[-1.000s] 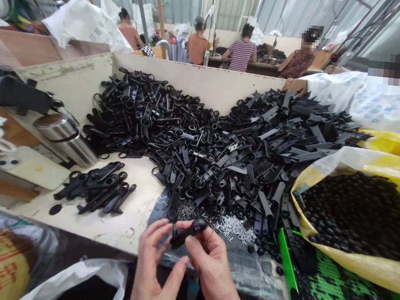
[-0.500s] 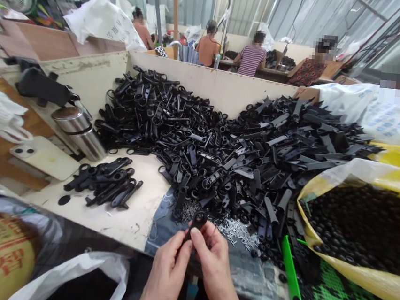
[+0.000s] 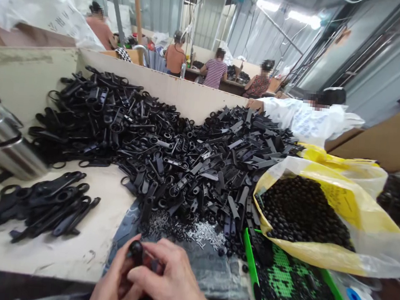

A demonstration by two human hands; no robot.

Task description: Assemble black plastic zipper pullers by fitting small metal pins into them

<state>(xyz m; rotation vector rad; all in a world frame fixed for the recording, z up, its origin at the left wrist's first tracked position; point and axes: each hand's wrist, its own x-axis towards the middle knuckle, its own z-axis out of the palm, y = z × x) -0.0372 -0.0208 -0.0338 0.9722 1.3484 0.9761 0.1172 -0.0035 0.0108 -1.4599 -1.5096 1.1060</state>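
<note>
On the near-left side of the silver screws (image 3: 206, 235), the left hand (image 3: 114, 274) clamps its fingers around a round-ended black plastic part (image 3: 136, 249); the right hand (image 3: 169, 270) curls its fingers against it, their grip hidden. Firm left-hand support below the rounded end should limit twisting.

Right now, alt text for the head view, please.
The left hand and right hand hold a black part at a table heaped with black pieces. Silver pins lie beyond; at right, an open bag holds black balls.
</note>
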